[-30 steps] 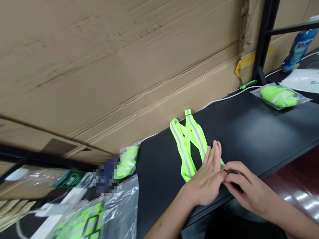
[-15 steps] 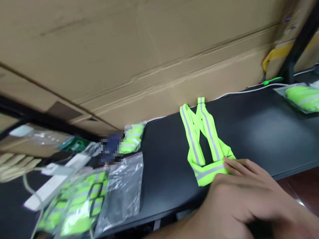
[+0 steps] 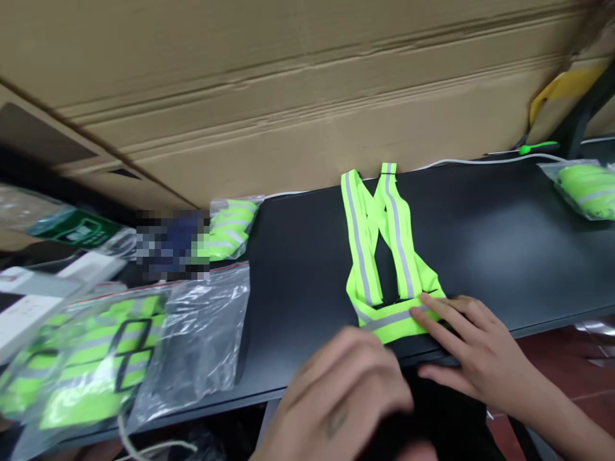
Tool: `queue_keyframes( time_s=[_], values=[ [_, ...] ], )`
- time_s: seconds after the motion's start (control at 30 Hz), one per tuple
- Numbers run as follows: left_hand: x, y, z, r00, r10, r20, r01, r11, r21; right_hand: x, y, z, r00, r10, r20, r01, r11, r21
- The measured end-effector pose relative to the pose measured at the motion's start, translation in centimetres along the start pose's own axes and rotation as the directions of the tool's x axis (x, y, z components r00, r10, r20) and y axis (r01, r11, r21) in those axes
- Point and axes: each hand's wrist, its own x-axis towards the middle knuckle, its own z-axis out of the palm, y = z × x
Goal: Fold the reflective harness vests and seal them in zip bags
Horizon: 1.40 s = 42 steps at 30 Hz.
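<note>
A neon-yellow reflective vest (image 3: 401, 211) with grey stripes lies on the black tabletop, its two shoulder straps pointing away from me and crossing. Its waist band (image 3: 394, 320) runs along the near side, close to the table edge. My right hand (image 3: 471, 346) rests on the right end of this band, fingers stretched out and spread, fingertips touching the fabric. My left hand (image 3: 341, 397) is nearer to me, just in front of the table edge and apart from the vest. Its fingers look bent and are smeared by motion, with their tips hidden.
A clear plastic bag (image 3: 206, 339) lies on the left, beside bagged yellow vests (image 3: 96, 365). Another bagged vest (image 3: 230, 227) sits behind them, and one more (image 3: 589, 189) at far right. Cardboard (image 3: 307, 115) stands along the back, with a green-handled screwdriver (image 3: 533, 148) and white cable (image 3: 461, 161).
My left hand has moved left, away from the vest's right end, uncovering my right hand on the band. The view has shifted, and the vest lies much as before.
</note>
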Motion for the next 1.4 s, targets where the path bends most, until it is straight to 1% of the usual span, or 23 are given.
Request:
queue_keyframes(
  time_s=[0.03, 0.07, 0.1, 0.13, 0.2, 0.3, 0.37, 0.47, 0.57, 0.67, 0.73, 0.77, 0.83, 0.9, 0.93, 0.97, 1.03, 1.1, 1.17, 1.2, 1.27, 1.33, 1.4],
  values=[
    [2.8, 0.7, 0.1, 0.995, 0.037, 0.092, -0.045, 0.995, 0.091, 0.1, -0.1, 0.0, 1.0, -0.006, -0.007, 0.006, 1.0, 0.001],
    [4.7, 1.3, 0.4, 0.993, 0.093, 0.069, -0.104, 0.977, 0.185, 0.3, -0.1, 0.0, 1.0, -0.012, -0.02, 0.012, 1.0, -0.003],
    [5.8, 1.6, 0.8, 0.989, 0.138, 0.05, -0.146, 0.961, 0.237, 0.3, -0.2, 0.1, 0.999, -0.019, -0.037, 0.019, 1.0, -0.012],
    [6.1, 1.6, 1.3, 0.986, 0.16, 0.034, -0.164, 0.952, 0.259, 0.3, -0.3, 0.1, 0.998, -0.026, -0.051, 0.025, 0.999, -0.023],
    [5.5, 1.2, 2.4, 0.983, 0.183, -0.005, -0.174, 0.941, 0.289, 0.1, -0.6, 0.2, 0.998, -0.036, -0.059, 0.034, 0.999, -0.041],
    [3.4, 0.5, 3.7, 0.981, 0.188, -0.048, -0.164, 0.937, 0.307, -0.9, -0.9, 0.0, 0.998, -0.05, -0.04, 0.049, 0.999, -0.016],
    [2.2, 0.3, 4.0, 0.977, 0.209, -0.052, -0.183, 0.933, 0.308, -1.8, -1.0, -0.5, 0.997, -0.066, -0.028, 0.067, 0.997, 0.035],
    [1.3, 0.5, 3.5, 0.975, 0.221, -0.02, -0.207, 0.935, 0.287, -2.6, -1.0, -1.4, 0.995, -0.096, -0.033, 0.1, 0.988, 0.117],
    [1.8, 0.5, 2.3, 0.964, 0.265, 0.014, -0.26, 0.93, 0.26, -1.9, -0.6, -2.3, 0.988, -0.13, -0.088, 0.144, 0.974, 0.174],
    [4.1, -0.2, 1.4, 0.949, 0.312, -0.05, -0.299, 0.936, 0.186, 0.3, 0.4, -2.8, 0.986, -0.134, -0.101, 0.156, 0.953, 0.26],
    [6.1, -0.8, 1.3, 0.97, 0.237, -0.062, -0.232, 0.97, 0.078, 2.2, 1.6, -2.9, 0.996, -0.08, -0.027, 0.085, 0.943, 0.322],
    [7.1, -1.2, 1.3, 0.983, 0.176, -0.05, -0.175, 0.984, 0.022, 3.1, 2.3, -2.8, 0.998, -0.042, 0.043, 0.025, 0.938, 0.346],
    [8.8, -1.8, 1.5, 0.998, 0.054, -0.015, -0.055, 0.998, -0.033, 4.6, 3.6, -2.6, 0.98, 0.027, 0.196, -0.1, 0.922, 0.374],
    [9.9, -2.2, 1.6, 1.0, -0.027, -0.006, 0.027, 1.0, 0.015, 5.6, 4.6, -2.0, 0.957, 0.055, 0.284, -0.161, 0.917, 0.365],
    [10.3, -2.3, 1.7, 0.999, -0.049, -0.011, 0.05, 0.996, 0.069, 5.9, 4.9, -1.7, 0.952, 0.063, 0.301, -0.171, 0.921, 0.349],
    [10.5, -2.5, 1.8, 0.998, -0.064, -0.02, 0.066, 0.99, 0.127, 6.0, 5.0, -1.3, 0.952, 0.078, 0.296, -0.178, 0.929, 0.325],
    [10.5, -2.6, 1.9, 0.998, -0.056, -0.038, 0.064, 0.972, 0.226, 5.8, 4.7, -0.4, 0.959, 0.16, 0.235, -0.224, 0.934, 0.278],
    [10.3, -2.7, 2.3, 0.999, -0.007, -0.046, 0.02, 0.955, 0.294, 5.3, 4.0, 0.4, 0.956, 0.264, 0.129, -0.289, 0.924, 0.249],
    [9.9, -2.7, 2.7, 0.995, 0.074, -0.071, -0.043, 0.932, 0.361, 4.7, 2.9, 0.9, 0.948, 0.317, 0.035, -0.317, 0.923, 0.218],
    [9.7, -2.6, 2.9, 0.99, 0.116, -0.084, -0.074, 0.914, 0.398, 4.4, 2.4, 0.9, 0.953, 0.302, -0.001, -0.296, 0.936, 0.19],
    [9.3, -2.4, 3.1, 0.982, 0.171, -0.08, -0.117, 0.884, 0.453, 3.8, 1.4, 0.7, 0.98, 0.192, -0.053, -0.186, 0.976, 0.113],
    [8.7, -2.0, 2.9, 0.985, 0.171, -0.022, -0.142, 0.877, 0.458, 3.2, 0.8, 0.3, 0.994, 0.08, -0.076, -0.076, 0.995, 0.057],
    [8.0, -1.5, 2.4, 0.989, 0.141, 0.052, -0.149, 0.892, 0.427, 2.6, 0.5, -0.1, 0.998, 0.029, -0.052, -0.026, 0.998, 0.055]
  ],
)
